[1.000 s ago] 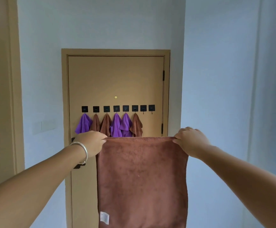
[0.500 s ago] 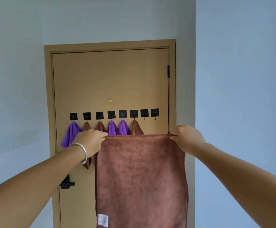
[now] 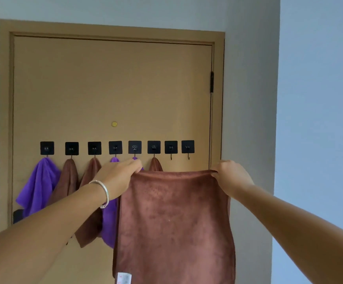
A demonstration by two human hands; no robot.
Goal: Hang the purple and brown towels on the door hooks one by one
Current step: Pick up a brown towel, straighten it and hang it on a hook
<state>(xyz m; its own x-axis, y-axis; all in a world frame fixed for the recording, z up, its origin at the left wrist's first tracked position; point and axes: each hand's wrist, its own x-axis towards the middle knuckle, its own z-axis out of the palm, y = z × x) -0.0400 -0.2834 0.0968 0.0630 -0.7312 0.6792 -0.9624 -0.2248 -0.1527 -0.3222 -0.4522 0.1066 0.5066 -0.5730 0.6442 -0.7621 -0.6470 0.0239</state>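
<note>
Head view: brown towel held up before the door hooks

Head view shows two bare arms reaching forward. Left hand (image 3: 117, 177), with a silver bracelet (image 3: 103, 191) at the wrist, pinches one top corner of a brown towel (image 3: 174, 222); right hand (image 3: 231, 177) pinches the other, fingers curled on the hem. It hangs flat between them, a white label (image 3: 124, 278) at its lower corner. Behind stands a tan door (image 3: 105, 89) with a row of black hooks (image 3: 134, 147). Six carry purple and brown towels; the two rightmost hooks (image 3: 171, 147) are bare.
</note>
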